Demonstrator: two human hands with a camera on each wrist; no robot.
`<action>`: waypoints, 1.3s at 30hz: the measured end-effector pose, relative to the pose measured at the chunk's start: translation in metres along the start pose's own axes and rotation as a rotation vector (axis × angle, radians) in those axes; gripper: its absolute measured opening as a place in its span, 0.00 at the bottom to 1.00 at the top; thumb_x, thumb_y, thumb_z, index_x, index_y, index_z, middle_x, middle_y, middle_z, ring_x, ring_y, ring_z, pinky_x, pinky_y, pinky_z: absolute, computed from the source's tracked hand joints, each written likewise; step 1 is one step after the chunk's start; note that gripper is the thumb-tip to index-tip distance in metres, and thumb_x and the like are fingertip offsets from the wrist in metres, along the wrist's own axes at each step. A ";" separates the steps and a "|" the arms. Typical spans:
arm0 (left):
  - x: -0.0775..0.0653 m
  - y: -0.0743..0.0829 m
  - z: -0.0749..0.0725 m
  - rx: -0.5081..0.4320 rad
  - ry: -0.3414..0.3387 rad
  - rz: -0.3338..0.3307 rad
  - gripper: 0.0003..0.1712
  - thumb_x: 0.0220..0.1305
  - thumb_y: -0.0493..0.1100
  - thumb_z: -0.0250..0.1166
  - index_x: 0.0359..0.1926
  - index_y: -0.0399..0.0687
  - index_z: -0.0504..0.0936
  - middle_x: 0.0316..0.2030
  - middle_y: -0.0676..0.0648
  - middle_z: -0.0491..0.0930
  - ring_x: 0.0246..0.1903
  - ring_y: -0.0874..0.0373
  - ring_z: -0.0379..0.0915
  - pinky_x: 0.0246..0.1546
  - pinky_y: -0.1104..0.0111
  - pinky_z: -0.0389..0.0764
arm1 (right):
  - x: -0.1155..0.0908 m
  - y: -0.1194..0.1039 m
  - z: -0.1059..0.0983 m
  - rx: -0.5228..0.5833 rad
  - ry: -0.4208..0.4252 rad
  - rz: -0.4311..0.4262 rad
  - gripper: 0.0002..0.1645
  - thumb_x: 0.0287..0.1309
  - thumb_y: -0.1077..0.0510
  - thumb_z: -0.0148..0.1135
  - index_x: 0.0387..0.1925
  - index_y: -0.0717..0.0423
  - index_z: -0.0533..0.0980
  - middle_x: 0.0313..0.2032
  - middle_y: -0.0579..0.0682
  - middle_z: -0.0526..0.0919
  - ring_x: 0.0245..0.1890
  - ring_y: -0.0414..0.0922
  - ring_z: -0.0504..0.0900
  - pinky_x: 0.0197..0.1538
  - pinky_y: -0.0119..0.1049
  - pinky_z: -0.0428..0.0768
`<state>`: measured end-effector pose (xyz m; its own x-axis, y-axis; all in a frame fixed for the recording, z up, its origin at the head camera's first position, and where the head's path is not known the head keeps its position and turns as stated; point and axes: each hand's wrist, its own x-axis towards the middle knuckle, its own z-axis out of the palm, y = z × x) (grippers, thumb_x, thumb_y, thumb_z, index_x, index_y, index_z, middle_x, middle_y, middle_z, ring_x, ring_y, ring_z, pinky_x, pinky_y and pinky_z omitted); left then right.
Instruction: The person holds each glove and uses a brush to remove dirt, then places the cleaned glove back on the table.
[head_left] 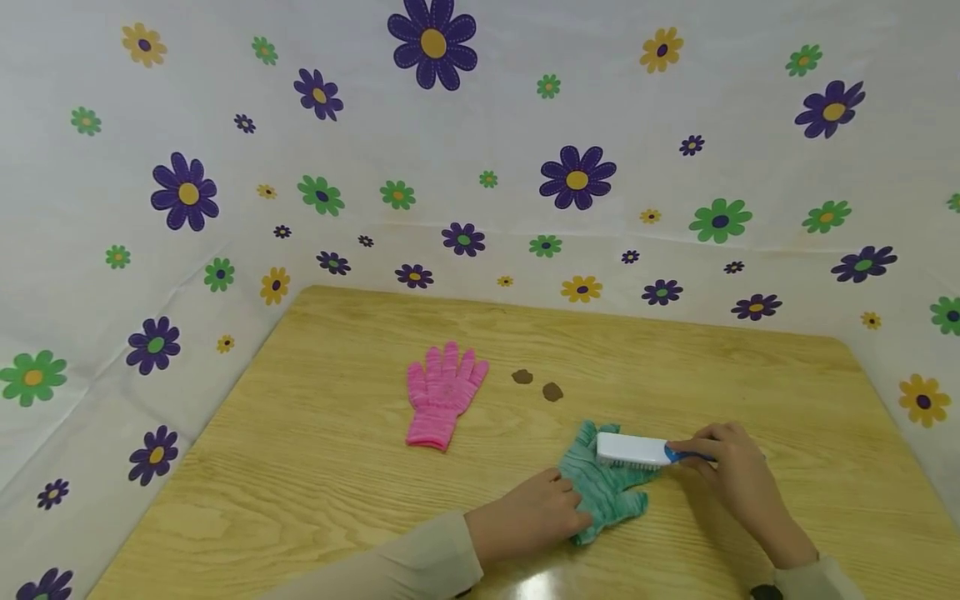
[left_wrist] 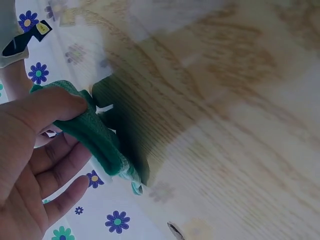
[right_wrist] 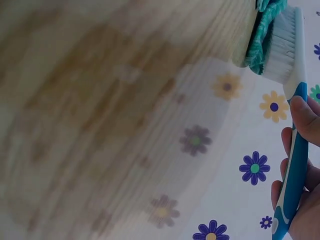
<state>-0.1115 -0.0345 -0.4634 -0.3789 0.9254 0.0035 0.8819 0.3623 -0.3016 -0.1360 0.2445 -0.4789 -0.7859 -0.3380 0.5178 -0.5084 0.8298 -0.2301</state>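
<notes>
Green glove [head_left: 606, 486] flat on wooden surface [head_left: 300, 467], near front edge. Left hand [head_left: 528, 517] presses its cuff, fingers relaxed. Right hand [head_left: 731, 467] grip curled round brush [head_left: 637, 451], bristles on glove. Pink glove [head_left: 442, 393] well apart.

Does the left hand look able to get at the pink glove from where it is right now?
Probably yes: the left hand presses the green glove, and only bare table lies between it and the pink glove.

Brush [head_left: 633, 451] on green glove [head_left: 604, 491]
</notes>
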 end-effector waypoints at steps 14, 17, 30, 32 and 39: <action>0.001 0.005 -0.001 0.003 -0.035 -0.002 0.05 0.60 0.50 0.58 0.33 0.70 0.80 0.29 0.65 0.79 0.31 0.70 0.72 0.32 0.77 0.65 | 0.006 0.015 -0.015 -0.031 0.151 0.134 0.18 0.25 0.69 0.74 0.29 0.56 0.85 0.26 0.57 0.80 0.30 0.56 0.73 0.33 0.48 0.70; 0.000 0.005 0.001 0.021 -0.020 0.001 0.05 0.61 0.50 0.57 0.34 0.70 0.79 0.29 0.65 0.79 0.31 0.71 0.72 0.33 0.77 0.65 | 0.006 0.010 -0.017 0.043 0.125 0.093 0.20 0.25 0.71 0.74 0.30 0.55 0.85 0.27 0.53 0.80 0.32 0.49 0.71 0.38 0.41 0.67; 0.003 0.004 -0.001 0.000 -0.036 0.021 0.06 0.61 0.51 0.57 0.36 0.71 0.79 0.30 0.65 0.79 0.31 0.70 0.71 0.32 0.77 0.63 | 0.005 -0.026 -0.004 0.281 -0.376 0.341 0.13 0.44 0.61 0.70 0.36 0.49 0.85 0.34 0.46 0.86 0.35 0.45 0.81 0.38 0.38 0.79; 0.002 0.005 -0.001 0.023 -0.024 0.020 0.05 0.60 0.51 0.58 0.34 0.72 0.79 0.28 0.65 0.78 0.29 0.70 0.70 0.31 0.77 0.62 | 0.006 -0.023 -0.006 0.253 -0.337 0.404 0.13 0.46 0.62 0.69 0.38 0.52 0.85 0.35 0.53 0.86 0.35 0.48 0.82 0.36 0.40 0.79; 0.001 0.005 0.001 0.059 -0.022 0.002 0.06 0.60 0.52 0.58 0.35 0.73 0.80 0.29 0.66 0.79 0.30 0.71 0.71 0.32 0.77 0.63 | 0.009 -0.025 -0.012 0.320 -0.329 0.490 0.15 0.50 0.57 0.67 0.43 0.51 0.83 0.40 0.54 0.85 0.27 0.36 0.70 0.28 0.28 0.68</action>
<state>-0.1073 -0.0321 -0.4656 -0.3835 0.9234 -0.0180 0.8649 0.3523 -0.3576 -0.1264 0.2265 -0.4584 -0.9930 -0.1157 0.0249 -0.1052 0.7661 -0.6340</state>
